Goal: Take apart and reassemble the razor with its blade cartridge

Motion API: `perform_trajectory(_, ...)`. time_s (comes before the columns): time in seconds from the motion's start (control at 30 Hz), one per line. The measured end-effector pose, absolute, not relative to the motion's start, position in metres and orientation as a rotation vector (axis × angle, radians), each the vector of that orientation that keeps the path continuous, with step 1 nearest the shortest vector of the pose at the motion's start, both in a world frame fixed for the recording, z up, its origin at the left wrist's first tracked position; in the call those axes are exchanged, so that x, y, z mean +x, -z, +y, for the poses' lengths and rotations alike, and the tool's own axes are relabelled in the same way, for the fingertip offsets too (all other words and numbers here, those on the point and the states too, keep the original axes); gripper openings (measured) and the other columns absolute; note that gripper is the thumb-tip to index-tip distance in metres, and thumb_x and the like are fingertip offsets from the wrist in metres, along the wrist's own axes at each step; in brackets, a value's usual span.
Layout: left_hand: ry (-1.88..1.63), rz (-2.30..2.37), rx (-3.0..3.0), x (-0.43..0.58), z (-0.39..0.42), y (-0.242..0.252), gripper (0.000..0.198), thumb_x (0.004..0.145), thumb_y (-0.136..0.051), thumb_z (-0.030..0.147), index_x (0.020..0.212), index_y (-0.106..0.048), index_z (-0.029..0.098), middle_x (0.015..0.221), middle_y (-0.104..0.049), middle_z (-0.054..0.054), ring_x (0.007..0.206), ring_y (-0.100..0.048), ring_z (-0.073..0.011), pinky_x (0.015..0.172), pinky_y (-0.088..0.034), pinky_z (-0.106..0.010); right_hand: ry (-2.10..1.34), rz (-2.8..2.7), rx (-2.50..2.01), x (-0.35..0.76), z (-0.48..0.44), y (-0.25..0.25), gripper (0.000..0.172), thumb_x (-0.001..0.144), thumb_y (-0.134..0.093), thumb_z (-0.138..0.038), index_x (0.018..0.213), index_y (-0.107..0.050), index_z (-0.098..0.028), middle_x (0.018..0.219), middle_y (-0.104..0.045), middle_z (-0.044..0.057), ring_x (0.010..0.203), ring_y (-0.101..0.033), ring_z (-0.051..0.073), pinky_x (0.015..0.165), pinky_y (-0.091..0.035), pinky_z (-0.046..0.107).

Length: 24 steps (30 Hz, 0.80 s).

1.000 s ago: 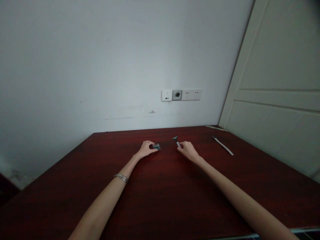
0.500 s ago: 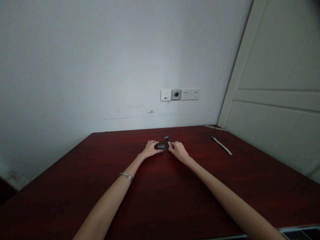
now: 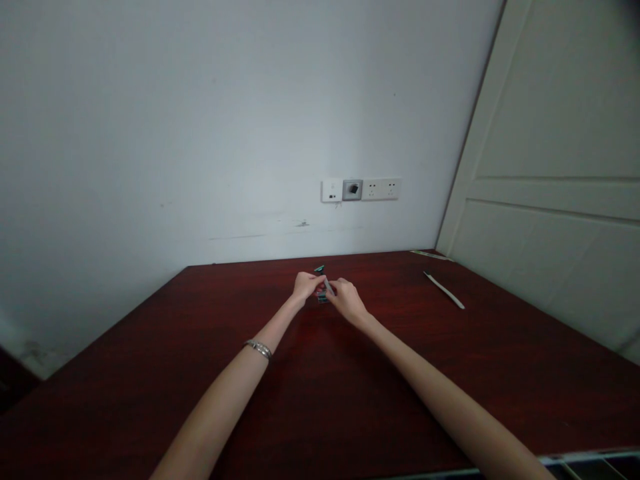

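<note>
My right hand is closed around the pale handle of a razor, its green and black head pointing up and away from me. My left hand comes in from the other side, thumb and fingertips pinching the razor near its neck. Below the fingertips a small dark plastic case with compartments lies on the table, partly hidden by the fingers. A silvery bracelet circles my left wrist.
On the right of the dark red table lies a slim pale handle with a dark tip. A flat pale strip rests at the back right corner. Wall sockets sit above the table, and a white panelled door stands at the right.
My right hand has brought the razor left over the small case. My left hand has let go of the case's side and now pinches the razor.
</note>
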<state>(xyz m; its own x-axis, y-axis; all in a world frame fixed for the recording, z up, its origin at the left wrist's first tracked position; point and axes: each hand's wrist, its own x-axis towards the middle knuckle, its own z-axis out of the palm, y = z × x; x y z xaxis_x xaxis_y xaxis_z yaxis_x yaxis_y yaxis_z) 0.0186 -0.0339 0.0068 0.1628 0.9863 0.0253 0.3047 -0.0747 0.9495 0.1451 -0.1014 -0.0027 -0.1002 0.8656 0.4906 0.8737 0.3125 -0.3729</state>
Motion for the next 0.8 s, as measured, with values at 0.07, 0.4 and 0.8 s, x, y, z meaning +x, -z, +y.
perform_trajectory(0.07,-0.964,1.283,1.469,0.019,-0.036,-0.008,0.027,0.075,-0.065,0.033,0.072,-0.068,0.006,0.068,-0.068,-0.009,0.052,-0.061,-0.0111,0.048,-0.049,-0.021,0.019,-1.932,-1.515,0.144,-0.101,0.004,0.017,0.083,-0.049,-0.023,0.087,-0.065,-0.017,0.083,-0.059,0.006,0.071,-0.054,0.014,0.062,-0.033,0.022)
perform_trajectory(0.4,-0.858,1.394,1.466,0.019,-0.034,-0.015,0.022,0.077,-0.060,0.028,0.072,-0.064,0.007,0.066,-0.068,-0.009,0.053,-0.064,-0.0129,0.051,-0.054,-0.021,0.008,-1.961,-1.381,0.140,-0.106,0.007,0.020,0.084,-0.051,-0.025,0.096,-0.065,-0.017,0.089,-0.061,0.007,0.075,-0.058,0.015,0.068,-0.041,0.023)
perform_trajectory(0.8,-0.453,1.580,1.761,-0.031,-0.016,-0.023,0.018,0.069,-0.061,0.017,0.053,-0.059,0.009,0.046,-0.060,-0.006,0.054,-0.065,-0.0187,0.054,-0.055,-0.026,0.189,-1.641,-2.059,0.329,-0.098,-0.010,0.030,0.081,-0.047,-0.023,0.099,-0.068,-0.011,0.099,-0.066,0.016,0.094,-0.060,0.023,0.084,-0.042,0.029)
